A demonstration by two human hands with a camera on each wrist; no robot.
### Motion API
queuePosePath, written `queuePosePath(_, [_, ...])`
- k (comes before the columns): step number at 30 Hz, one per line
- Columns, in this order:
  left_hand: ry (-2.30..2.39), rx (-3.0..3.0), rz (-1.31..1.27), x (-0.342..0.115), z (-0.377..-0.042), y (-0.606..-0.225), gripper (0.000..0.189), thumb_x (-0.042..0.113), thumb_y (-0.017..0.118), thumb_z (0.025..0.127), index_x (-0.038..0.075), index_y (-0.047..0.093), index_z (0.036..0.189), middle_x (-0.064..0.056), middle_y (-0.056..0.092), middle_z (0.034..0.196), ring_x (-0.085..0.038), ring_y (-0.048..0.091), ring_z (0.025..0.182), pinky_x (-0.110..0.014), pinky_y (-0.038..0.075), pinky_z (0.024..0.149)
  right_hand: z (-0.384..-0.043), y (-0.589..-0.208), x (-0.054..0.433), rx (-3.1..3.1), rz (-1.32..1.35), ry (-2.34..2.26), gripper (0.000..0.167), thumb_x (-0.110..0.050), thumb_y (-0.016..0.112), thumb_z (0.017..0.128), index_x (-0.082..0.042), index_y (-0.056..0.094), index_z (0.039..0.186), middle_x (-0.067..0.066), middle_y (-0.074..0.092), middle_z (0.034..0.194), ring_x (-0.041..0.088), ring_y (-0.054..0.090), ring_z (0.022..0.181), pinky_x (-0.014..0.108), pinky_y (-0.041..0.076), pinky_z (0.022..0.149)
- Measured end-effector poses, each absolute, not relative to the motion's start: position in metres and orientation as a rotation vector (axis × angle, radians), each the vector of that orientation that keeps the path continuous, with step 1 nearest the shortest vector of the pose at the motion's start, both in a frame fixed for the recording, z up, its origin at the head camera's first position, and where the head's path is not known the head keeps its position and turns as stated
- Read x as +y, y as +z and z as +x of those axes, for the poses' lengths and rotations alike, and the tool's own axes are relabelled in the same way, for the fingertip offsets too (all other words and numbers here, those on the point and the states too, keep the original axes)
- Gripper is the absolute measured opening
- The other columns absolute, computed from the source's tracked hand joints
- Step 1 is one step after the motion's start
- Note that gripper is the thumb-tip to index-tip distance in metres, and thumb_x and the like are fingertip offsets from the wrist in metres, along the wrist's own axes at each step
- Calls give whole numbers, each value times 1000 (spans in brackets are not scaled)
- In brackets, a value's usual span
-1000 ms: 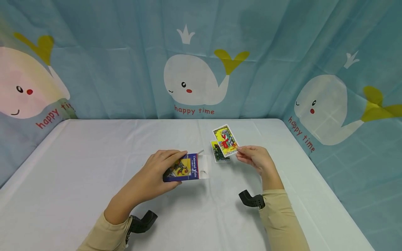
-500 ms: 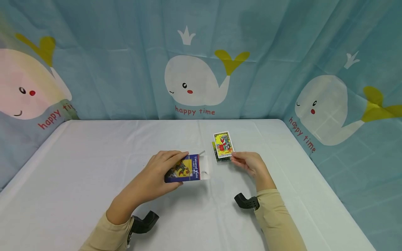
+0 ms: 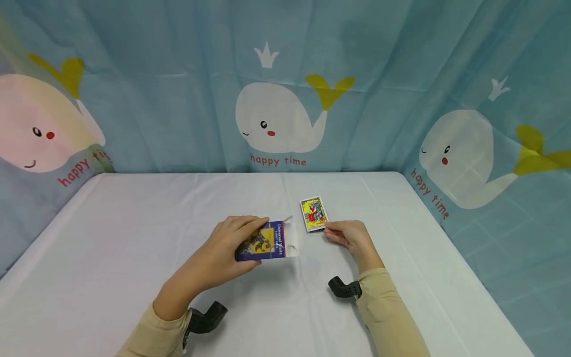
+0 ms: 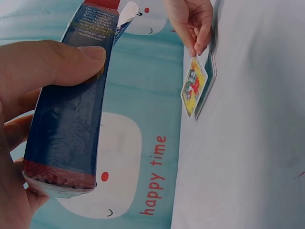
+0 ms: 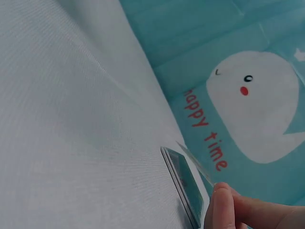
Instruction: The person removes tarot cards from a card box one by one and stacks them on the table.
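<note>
My left hand (image 3: 232,245) grips a blue tarot deck box (image 3: 263,243) above the table, its open end with a white flap facing right. In the left wrist view the thumb presses on the narrow side of the box (image 4: 66,119). Between thumb and fingers, my right hand (image 3: 352,238) pinches the near corner of a yellow and red tarot card (image 3: 314,213). That card hovers just over a small stack of cards (image 5: 183,186), apart from it in the right wrist view. In the head view the card covers nearly all of the stack.
A white cloth (image 3: 134,223) covers the table. Behind it hangs a blue curtain (image 3: 187,99) printed with whales, which also runs along the right side. Black wrist mounts (image 3: 207,317) stick out from both sleeves.
My right hand has moved left and down, bringing the tarot card from a tilt over the stack to nearly in line with it. The left hand and box have barely shifted.
</note>
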State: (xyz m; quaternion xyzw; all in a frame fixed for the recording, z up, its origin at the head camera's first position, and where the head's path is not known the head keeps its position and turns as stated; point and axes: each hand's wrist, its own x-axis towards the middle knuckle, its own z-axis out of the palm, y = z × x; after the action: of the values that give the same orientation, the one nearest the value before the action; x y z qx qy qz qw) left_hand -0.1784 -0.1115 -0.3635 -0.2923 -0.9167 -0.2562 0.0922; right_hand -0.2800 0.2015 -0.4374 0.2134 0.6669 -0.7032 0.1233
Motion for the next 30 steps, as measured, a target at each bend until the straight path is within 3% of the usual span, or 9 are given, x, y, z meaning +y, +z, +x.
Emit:
queuePosePath(13, [-752,-2721,-876,-110,-178,-364,78,22,85,77,17,49,147,-7,55,141,-27,49,128,-56,41,105,-278,-441,200,2027,667,-2017,23,-3,70,90,10,64,108,3,69,65,9,69,58,20,58,63])
queuePosePath(21, [-750,-2726,-868,-111,-177,-365,79,24,86,76,16,50,146,-7,55,141,-27,49,128,-56,40,106,-277,-440,196,2075,684,-1958,31,-5,69,91,13,61,115,1,68,63,7,68,55,20,58,60])
queuePosePath(30, [-740,-2698,-880,-110,-177,-366,79,21,86,76,17,50,146,-8,56,139,-28,50,127,-57,41,104,-277,-440,196,2138,659,-1899,22,-4,68,91,12,64,105,2,67,57,7,66,49,20,56,54])
